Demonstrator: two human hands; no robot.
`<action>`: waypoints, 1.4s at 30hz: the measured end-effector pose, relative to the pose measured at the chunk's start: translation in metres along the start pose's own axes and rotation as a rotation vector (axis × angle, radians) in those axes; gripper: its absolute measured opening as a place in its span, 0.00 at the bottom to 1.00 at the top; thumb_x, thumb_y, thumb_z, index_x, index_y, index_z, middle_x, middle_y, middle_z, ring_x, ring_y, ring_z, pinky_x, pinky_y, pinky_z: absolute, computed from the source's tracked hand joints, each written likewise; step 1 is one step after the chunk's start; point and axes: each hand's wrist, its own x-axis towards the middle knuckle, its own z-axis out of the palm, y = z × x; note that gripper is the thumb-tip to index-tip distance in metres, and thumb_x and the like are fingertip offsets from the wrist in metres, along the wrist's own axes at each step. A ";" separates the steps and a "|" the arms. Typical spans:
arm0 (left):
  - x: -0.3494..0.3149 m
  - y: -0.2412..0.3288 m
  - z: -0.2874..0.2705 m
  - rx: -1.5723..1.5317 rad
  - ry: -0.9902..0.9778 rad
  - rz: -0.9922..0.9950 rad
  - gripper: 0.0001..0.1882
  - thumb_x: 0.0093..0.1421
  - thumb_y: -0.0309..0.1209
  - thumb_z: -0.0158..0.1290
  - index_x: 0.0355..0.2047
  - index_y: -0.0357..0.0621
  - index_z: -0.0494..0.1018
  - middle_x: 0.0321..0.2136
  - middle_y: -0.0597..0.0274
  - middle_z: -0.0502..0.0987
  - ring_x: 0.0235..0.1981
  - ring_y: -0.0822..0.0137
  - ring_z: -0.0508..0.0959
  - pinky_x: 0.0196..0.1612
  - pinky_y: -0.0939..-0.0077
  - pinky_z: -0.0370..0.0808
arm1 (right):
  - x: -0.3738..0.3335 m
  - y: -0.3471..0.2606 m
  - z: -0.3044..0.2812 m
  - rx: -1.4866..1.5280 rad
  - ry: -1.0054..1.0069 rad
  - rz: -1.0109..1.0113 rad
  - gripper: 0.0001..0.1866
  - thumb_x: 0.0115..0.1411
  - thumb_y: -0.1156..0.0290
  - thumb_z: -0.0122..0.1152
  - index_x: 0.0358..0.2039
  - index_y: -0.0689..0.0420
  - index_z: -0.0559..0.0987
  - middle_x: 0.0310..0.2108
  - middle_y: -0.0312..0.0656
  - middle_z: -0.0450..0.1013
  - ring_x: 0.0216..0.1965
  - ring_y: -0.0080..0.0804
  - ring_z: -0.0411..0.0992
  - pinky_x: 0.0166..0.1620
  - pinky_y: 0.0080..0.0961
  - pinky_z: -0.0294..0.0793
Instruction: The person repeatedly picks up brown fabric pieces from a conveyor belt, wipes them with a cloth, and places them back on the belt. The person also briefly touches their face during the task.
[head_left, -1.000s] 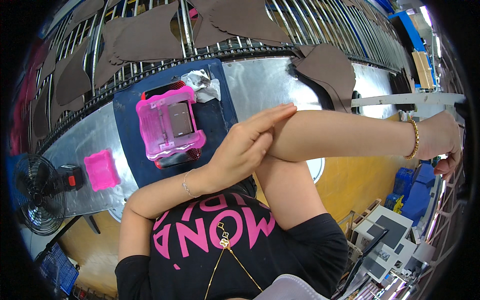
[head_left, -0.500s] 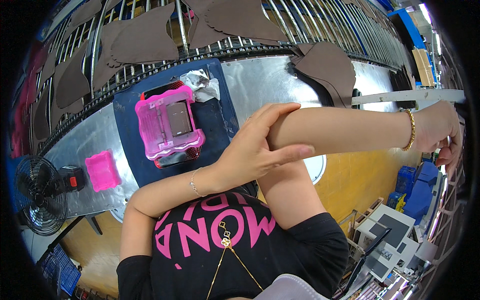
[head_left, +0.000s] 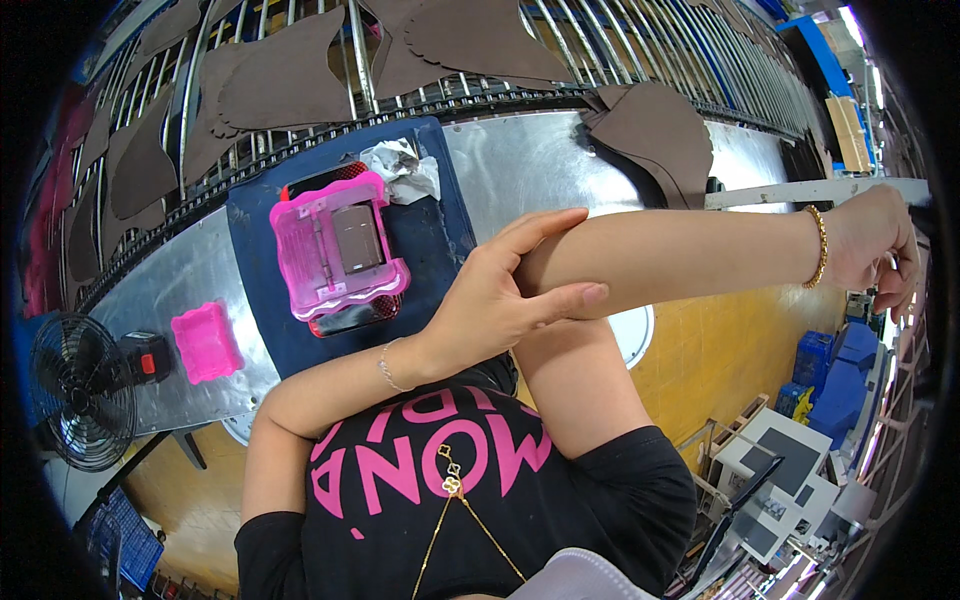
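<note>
My left hand (head_left: 490, 285) is closed around my right forearm (head_left: 680, 255) near the elbow, thumb below and fingers above. Stretched out to the far right, my right hand (head_left: 868, 240) hangs with loosely bent fingers and nothing visible in it. A gold bracelet circles that wrist. On a dark blue mat (head_left: 255, 270) to the left stands a pink plastic box (head_left: 300, 258) with a brown, flat block (head_left: 358, 238) inside. Under the box shows a dark, red-edged object (head_left: 360, 316). Crumpled white paper (head_left: 405, 172) lies behind it. Neither hand touches these things.
Beyond the metal table (head_left: 520, 160), brown cut pieces (head_left: 285, 75) lie on a conveyor of metal rods (head_left: 600, 45). Another stack of brown pieces (head_left: 655, 140) sits on the table. A pink tray (head_left: 207, 342) and black fan (head_left: 82, 390) are at left. Blue bins (head_left: 812, 360) stand on the right.
My right hand has risen slightly at the far right. The left hand has shifted a little to the left along with the forearm it holds.
</note>
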 end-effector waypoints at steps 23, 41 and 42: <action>-0.008 -0.029 -0.005 -0.229 0.059 0.001 0.30 0.53 0.16 0.36 0.58 0.38 0.64 0.53 0.56 0.71 0.56 0.66 0.68 0.60 0.73 0.60 | 0.103 -0.110 0.005 0.930 -0.057 -0.571 0.09 0.52 0.80 0.65 0.33 0.56 0.75 0.31 0.36 0.77 0.32 0.24 0.78 0.35 0.20 0.83; -0.058 0.055 -0.063 0.270 -0.499 -0.119 0.18 0.59 0.26 0.53 0.50 0.41 0.74 0.27 0.59 0.79 0.29 0.66 0.76 0.36 0.75 0.70 | 0.099 -0.079 -0.311 -2.052 0.767 0.643 0.34 0.50 0.41 0.63 0.50 0.53 0.77 0.51 0.50 0.72 0.53 0.47 0.69 0.56 0.49 0.65; -0.063 0.054 -0.068 0.288 -0.468 -0.097 0.17 0.59 0.27 0.53 0.50 0.41 0.74 0.26 0.59 0.79 0.29 0.66 0.76 0.36 0.75 0.70 | 0.102 -0.075 -0.296 -2.210 0.759 0.505 0.33 0.46 0.45 0.69 0.48 0.53 0.77 0.48 0.49 0.73 0.50 0.47 0.71 0.51 0.47 0.70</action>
